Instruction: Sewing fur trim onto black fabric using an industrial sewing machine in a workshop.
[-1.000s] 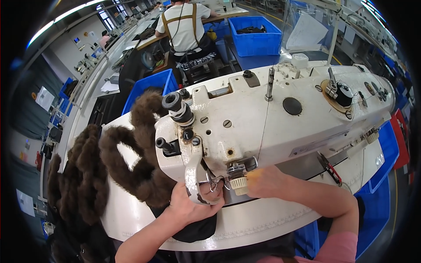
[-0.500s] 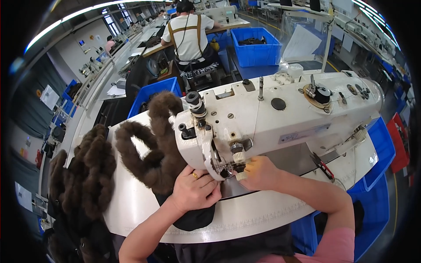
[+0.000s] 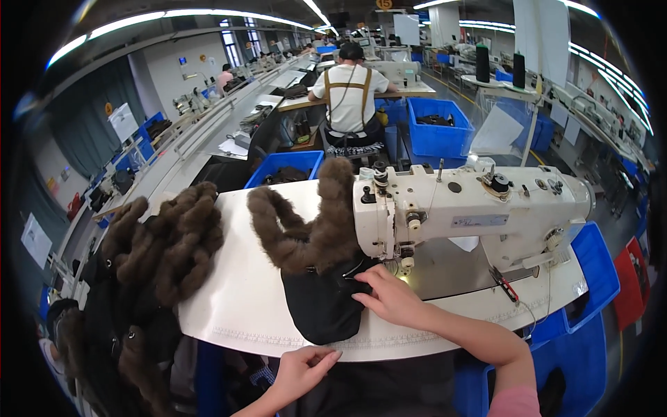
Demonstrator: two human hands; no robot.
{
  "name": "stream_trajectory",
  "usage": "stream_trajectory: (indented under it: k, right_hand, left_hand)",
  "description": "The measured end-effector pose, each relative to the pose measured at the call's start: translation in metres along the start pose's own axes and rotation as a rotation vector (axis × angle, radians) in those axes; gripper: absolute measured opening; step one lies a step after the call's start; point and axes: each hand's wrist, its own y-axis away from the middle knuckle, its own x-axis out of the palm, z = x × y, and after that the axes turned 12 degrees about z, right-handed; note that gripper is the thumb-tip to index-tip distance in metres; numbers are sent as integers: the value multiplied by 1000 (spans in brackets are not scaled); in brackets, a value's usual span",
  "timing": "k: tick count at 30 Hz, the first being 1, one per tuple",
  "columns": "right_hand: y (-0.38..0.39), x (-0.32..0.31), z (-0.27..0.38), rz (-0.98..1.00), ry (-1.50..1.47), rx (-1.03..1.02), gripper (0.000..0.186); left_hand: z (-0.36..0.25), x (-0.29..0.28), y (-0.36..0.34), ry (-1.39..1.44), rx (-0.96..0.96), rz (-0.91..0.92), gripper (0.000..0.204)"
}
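A black cloth piece with a thick brown fur trim (image 3: 306, 250) lies left of the white sewing machine (image 3: 431, 208), its rounded black part (image 3: 323, 306) toward the table's front edge. My right hand (image 3: 389, 295) reaches over the right side of the black cloth, thumb and forefinger apart on it. A small shiny metal bit shows by the forefinger. At the table's front edge my left hand (image 3: 302, 375) is off the cloth, its thumb and fingertips pressed together. Whether it holds anything is hidden.
More fur-trimmed black pieces (image 3: 187, 243) are heaped on the left. Red-handled thread snips (image 3: 505, 283) lie right of the machine. Blue bins stand behind the table (image 3: 236, 306) and at its right (image 3: 597, 271). A person (image 3: 347, 94) sits ahead, back turned.
The view has tilted up. My left hand has left the cloth by the needle and moved to the front edge. My right hand has gone from the machine head onto the cloth.
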Motion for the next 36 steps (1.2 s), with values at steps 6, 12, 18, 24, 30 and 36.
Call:
stream_trajectory:
  k: [6,12,18,24,30,36]
  right_hand:
    - [-7,-5,-9,124,160,-28,30]
    - [7,1,-5,17,35,-124,27]
    - [19,31,6,102,-996,179,17]
    - [28,28,-8,135,-1725,96,22]
    - [27,19,-1,148,-1839,149,19]
    - [30,6,3,117,-1028,203,22]
  left_hand:
    - [-5,11,-25,731,-172,-47,44]
    - [4,24,-87,534,-29,-350,18]
    - [12,26,-123,343,398,-678,16]
    - [14,4,-107,-44,741,-280,33]
    - [0,7,-111,-63,748,-240,48]
    - [8,-3,-132,-240,817,-246,47]
